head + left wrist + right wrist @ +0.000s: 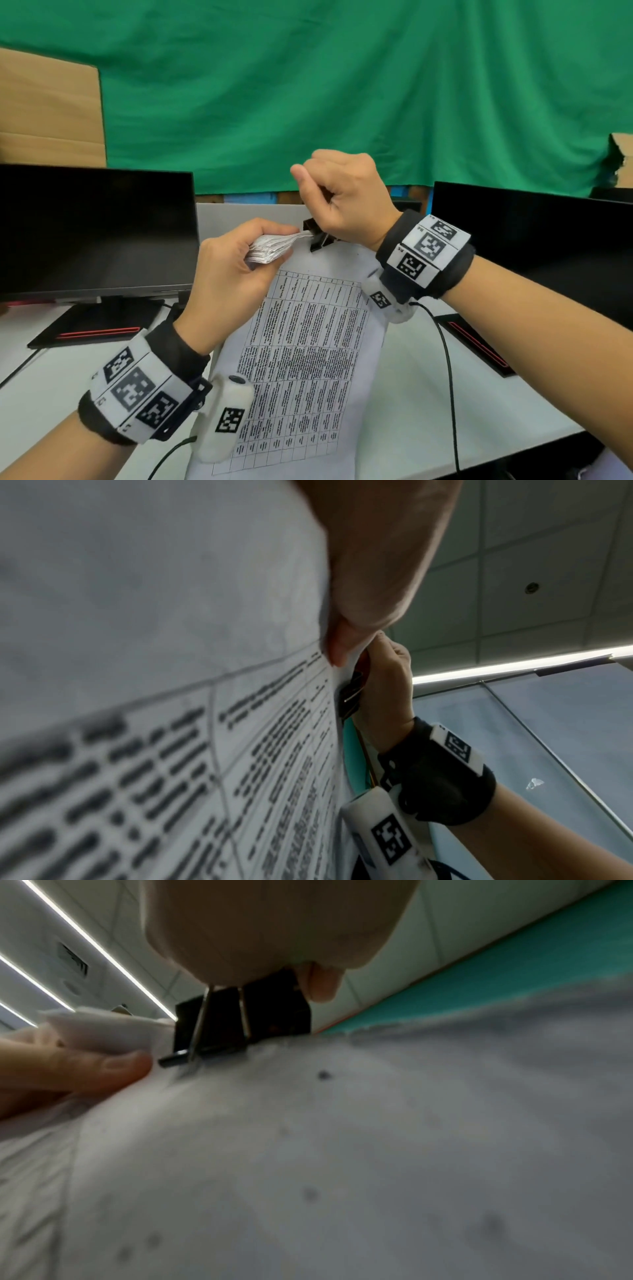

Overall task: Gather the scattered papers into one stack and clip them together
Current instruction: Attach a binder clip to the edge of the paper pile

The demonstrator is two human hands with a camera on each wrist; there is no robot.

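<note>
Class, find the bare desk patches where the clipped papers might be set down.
Bare desk lies between the papers and the right monitor's base; another patch sits at near left, before the left monitor's base. The middle is crowded.

The right hand (346, 197) covers most of the black metal binder clip (317, 236), so only its lower body and wire handles show beneath the palm. The left hand (236, 270) hides the near left corner of the stack of white printed papers (301, 342), whose table text is too small to read from the head view and blurred in both wrist views. The stack's near edge runs off the bottom of the head picture. The two black flat monitors (96, 229) are cut by the left and right edges. The white counter (404, 383) lies partly under the papers.
</note>
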